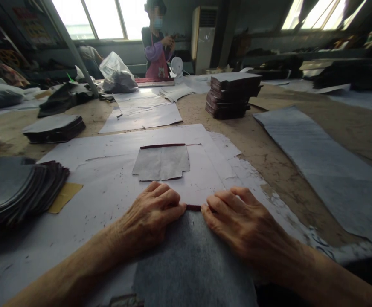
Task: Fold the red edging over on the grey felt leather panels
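Note:
A grey-backed fabric piece lies in front of me at the table's near side. Its far edge is turned over into a narrow dark red strip. My left hand is closed, thumb and fingers pinching the left part of that edge. At the right part, my right hand pinches the same edge with curled fingers. Only a short length of the strip shows between the two hands. Just beyond them, a smaller grey piece with notched lower corners and a dark red folded top edge rests flat on white paper.
Stacked curved grey pieces stand at left, by a tan scrap. Farther back are a low stack and a taller dark stack. A long grey sheet lies at right. A person stands across the table.

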The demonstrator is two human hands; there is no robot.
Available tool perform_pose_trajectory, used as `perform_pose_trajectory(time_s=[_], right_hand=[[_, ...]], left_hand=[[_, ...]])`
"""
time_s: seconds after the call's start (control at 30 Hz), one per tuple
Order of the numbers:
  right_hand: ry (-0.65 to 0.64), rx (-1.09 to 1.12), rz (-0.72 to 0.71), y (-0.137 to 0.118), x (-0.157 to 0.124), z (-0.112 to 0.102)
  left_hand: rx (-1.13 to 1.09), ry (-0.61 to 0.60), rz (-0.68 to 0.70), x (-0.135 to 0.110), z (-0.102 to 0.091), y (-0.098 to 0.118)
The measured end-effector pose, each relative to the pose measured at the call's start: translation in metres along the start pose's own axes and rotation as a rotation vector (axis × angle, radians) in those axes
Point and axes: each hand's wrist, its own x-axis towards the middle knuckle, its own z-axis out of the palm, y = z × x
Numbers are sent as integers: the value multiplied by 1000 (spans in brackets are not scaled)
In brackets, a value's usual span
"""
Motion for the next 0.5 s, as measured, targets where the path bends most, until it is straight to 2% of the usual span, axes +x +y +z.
perform_pose_trajectory(time_s=[0.1,0.2,0.43,0.5], right_hand=[[-27,-53,-58,-4,5,1],[-65,-37,-55,-8,11,4],[-232,174,-36,-7,22,-2],[-266,217,-8,-6,22,-6]], left_hand=[[30,-16,31,1,-1,1],[33,-24,36,1,0,2],[-70,-56,-6,-2,-2,-1],[-121,-16,-37,-6,-4,-5]])
